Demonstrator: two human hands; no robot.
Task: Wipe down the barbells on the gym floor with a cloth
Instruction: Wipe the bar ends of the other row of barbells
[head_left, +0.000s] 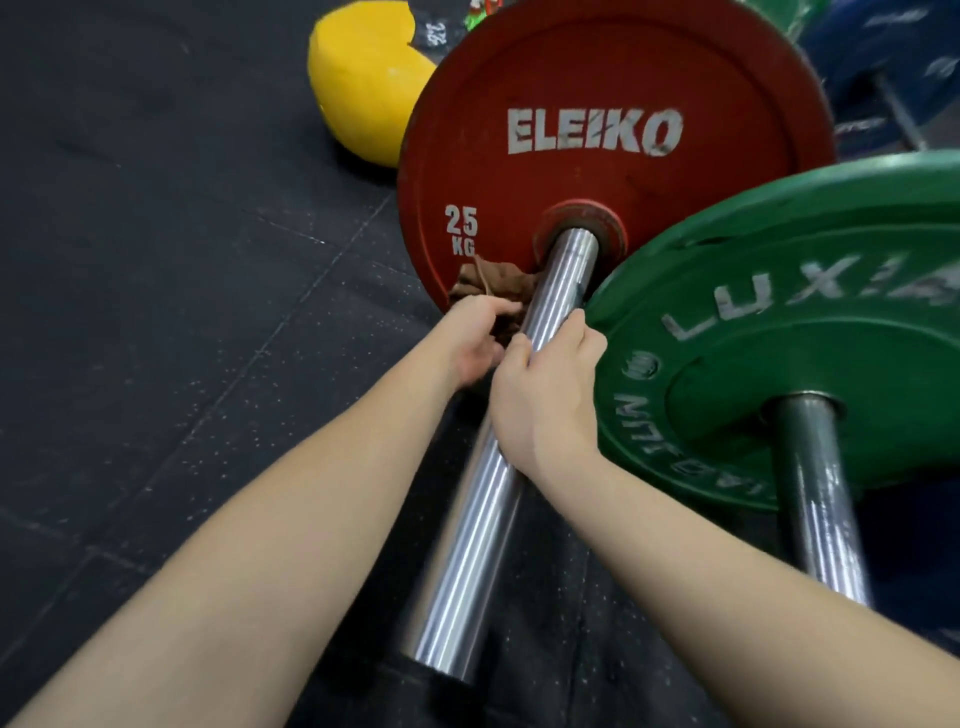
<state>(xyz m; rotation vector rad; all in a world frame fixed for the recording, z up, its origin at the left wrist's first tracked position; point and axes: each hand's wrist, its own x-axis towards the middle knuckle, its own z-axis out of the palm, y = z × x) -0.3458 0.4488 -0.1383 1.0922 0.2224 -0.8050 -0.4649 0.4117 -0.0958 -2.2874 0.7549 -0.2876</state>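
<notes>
Fingers of left hand (475, 345) bunched on brown cloth (491, 283) just left of chrome barbell sleeve (483, 525), against red plate (613, 130) at the sleeve's far end; right hand (545, 400) curled round the sleeve; green plate (779, 338) just right of it.

The floor (156, 234) is dark rubber matting flecked with pale specks, laid in large tiles whose seams (291, 322) run across it at angles. A red plate (597, 78) stands on edge on it, its lower rim meeting the mat. Just beside it a green plate (779, 338) stands likewise. Behind the red plate lies a yellow, rounded block (363, 88), possibly foam. Blue plates (893, 52) sit farther back.
</notes>
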